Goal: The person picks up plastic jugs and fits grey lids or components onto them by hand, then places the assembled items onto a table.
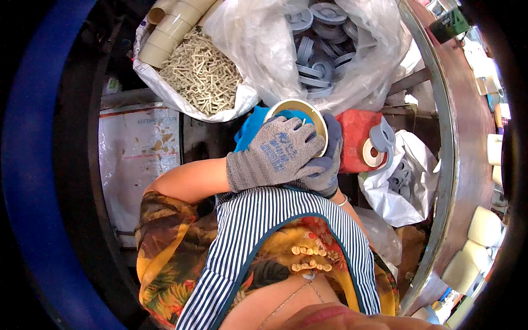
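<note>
A cream, round, hollow plastic cylinder [315, 114] is held in front of my chest, its open rim tilted up and away from me. My left hand [278, 149], in a grey knitted glove, lies over its near left side with the fingers curled. On the right, my right hand [331, 159], in a matching glove with a dark blue-grey coating, wraps the cylinder from its right side. The lower part of the cylinder is hidden behind the gloves. Something bright blue [250, 130], perhaps cloth, shows behind my left hand.
A white sack [247, 99] holds small cream sticks [203, 74] and cream tubes [173, 34]. Beside it, a clear plastic bag [242, 33] contains grey discs [330, 14]. A red block [352, 129] carries grey and cream rings. Right lie a white bag [415, 201] and a wooden bench [462, 165].
</note>
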A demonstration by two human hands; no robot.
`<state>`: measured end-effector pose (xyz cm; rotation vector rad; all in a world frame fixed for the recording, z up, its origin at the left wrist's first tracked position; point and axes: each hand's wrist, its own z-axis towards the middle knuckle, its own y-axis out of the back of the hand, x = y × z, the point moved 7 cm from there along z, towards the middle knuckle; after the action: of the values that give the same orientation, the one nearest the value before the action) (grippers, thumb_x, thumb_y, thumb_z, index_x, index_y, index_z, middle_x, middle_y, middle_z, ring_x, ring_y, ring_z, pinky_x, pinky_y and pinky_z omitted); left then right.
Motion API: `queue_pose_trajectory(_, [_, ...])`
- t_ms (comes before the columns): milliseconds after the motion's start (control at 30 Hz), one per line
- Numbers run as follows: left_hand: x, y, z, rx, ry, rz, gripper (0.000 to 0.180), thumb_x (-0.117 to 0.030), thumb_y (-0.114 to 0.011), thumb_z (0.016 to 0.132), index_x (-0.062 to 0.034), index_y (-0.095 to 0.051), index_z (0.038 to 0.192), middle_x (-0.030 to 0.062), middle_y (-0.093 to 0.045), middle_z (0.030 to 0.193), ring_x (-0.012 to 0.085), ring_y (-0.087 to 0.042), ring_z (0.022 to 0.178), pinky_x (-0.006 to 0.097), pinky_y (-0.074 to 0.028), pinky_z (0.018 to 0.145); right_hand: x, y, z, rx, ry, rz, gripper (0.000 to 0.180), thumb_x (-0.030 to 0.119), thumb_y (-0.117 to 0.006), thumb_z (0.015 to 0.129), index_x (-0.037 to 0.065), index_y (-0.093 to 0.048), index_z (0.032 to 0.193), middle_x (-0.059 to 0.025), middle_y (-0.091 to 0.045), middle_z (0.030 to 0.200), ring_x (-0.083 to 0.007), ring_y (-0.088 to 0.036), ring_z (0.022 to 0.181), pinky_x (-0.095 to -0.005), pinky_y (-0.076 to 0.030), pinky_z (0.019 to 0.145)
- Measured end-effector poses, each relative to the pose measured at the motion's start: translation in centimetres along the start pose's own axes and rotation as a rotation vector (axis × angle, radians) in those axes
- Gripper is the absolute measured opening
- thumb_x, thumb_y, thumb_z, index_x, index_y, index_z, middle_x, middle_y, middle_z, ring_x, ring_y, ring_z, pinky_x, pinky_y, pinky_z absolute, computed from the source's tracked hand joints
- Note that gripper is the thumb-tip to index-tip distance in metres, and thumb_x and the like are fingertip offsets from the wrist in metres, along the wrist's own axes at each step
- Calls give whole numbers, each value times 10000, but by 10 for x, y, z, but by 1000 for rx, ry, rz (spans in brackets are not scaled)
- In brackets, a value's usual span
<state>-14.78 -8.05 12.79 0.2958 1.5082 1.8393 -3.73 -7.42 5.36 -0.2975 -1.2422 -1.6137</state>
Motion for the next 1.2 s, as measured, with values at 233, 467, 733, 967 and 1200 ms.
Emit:
queue_pose_trajectory(233, [-11,-23,-11,119,-161,116,304,-392,-574,798,-133,-665,928,77,-614,941,282,-592,929,433,-465,798,6,-3,-8,-23,28,-56,1087,548,-814,627,-46,-335,1400,-241,-427,1379,-415,-402,1286,-510,-303,1073])
queue_pose_trajectory(467, [6,78,-44,-764,-340,380,381,-253,-704,653,-179,-675,1025,33,-587,1018,248,-538,952,475,-491,831,7,11,3,-171,-92,265,1064,414,-884,608,1,-314,1407,-169,-443,1339,-323,-464,1236,-431,-352,1049])
queue_pose_trajectory(733, [153,27,-42,-239,350,24,423,-326,-588,876,-129,-581,1249,63,-576,1279,312,-560,1116,437,-434,966,19,13,40,134,-171,771,1158,340,-900,586,0,-227,1465,-150,-372,1446,-274,-381,1340,-408,-299,1109])
queue_pose_trajectory(967, [83,-76,-27,-65,597,-1810,476,-374,-401,1023,4,-518,1288,129,-596,1251,212,-580,1136,373,-447,1010,-38,74,14,156,-160,542,772,324,-787,732,37,-474,1377,-154,-448,1418,-268,-424,1312,-358,-331,1083])
queue_pose_trajectory(1200, [81,-77,-3,-59,363,-1403,373,-202,-536,940,-14,-532,1263,121,-597,1229,221,-591,1098,349,-465,948,-185,184,-98,-345,-572,-930,612,485,-665,829,44,-528,1230,-206,-610,1040,-391,-576,916,-484,-451,823])
